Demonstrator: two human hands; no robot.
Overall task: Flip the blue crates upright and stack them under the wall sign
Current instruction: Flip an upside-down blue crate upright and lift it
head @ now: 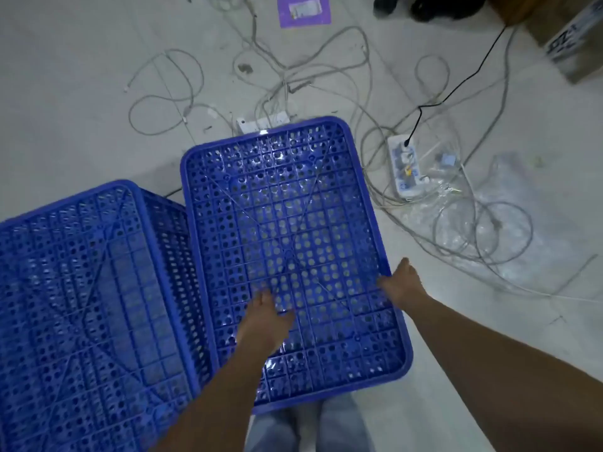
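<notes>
Head view: two blue crates are sitting bottom-up on the floor (pixel 81 93), perforated bases facing me. The right crate (pixel 287 243) is running its long axis away from me, slightly tilted toward upper right; the left crate (pixel 85 308) is lying just beside it, edges touching or nearly so. I'm laying my left hand (pixel 266 316) flat on the right crate's base, fingers spread apart, not clamped on anything. My right hand (pixel 403 283) is curling over that crate's right rim, fingers hooking the edge. Both arms are reaching forward and down. Loose cables (pixel 326 70) and a power strip (pixel 404 168) are lying beyond the crates.
</notes>
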